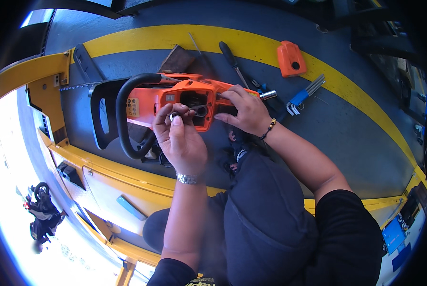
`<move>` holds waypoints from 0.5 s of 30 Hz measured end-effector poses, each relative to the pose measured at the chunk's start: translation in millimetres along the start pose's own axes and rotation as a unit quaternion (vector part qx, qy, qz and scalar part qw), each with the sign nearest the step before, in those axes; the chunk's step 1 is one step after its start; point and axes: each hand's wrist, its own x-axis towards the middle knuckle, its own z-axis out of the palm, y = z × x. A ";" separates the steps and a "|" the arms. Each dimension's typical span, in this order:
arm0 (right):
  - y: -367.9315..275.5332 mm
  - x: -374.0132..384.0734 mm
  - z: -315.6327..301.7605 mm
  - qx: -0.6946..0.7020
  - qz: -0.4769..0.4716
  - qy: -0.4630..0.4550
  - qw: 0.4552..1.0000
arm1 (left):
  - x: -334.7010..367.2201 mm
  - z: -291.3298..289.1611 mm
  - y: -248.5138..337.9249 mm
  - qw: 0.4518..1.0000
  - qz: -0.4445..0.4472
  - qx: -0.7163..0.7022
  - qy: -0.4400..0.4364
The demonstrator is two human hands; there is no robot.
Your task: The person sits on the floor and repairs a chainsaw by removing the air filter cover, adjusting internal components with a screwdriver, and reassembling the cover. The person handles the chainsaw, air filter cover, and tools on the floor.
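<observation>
An orange chainsaw lies on its side on the grey worktop, which has a yellow stripe. Its cover is off, so the dark inside shows. The left hand pinches a small round part in a tight grip, right at the open hole. The right hand rests on the saw's body just beside the hole, fingers curled on it. An orange cap, a black-handled screwdriver and a bunch of blue hex keys lie near the saw, past the right hand.
</observation>
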 end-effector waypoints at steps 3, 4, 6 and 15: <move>-1.6 0.9 -0.8 0.003 0.002 0.001 1.000 | -10.5 4.1 -11.1 1.000 -0.004 -0.005 -0.004; -2.7 1.2 -1.5 0.002 0.002 0.001 1.000 | -13.5 -1.3 -17.5 1.000 -0.008 -0.008 -0.023; -2.0 1.3 -1.6 0.002 0.000 -0.001 1.000 | -19.1 -4.5 -21.3 0.997 0.001 -0.025 -0.066; -0.9 1.2 0.0 -0.005 0.002 -0.001 1.000 | -17.4 -4.4 -13.8 0.998 -0.033 -0.010 -0.052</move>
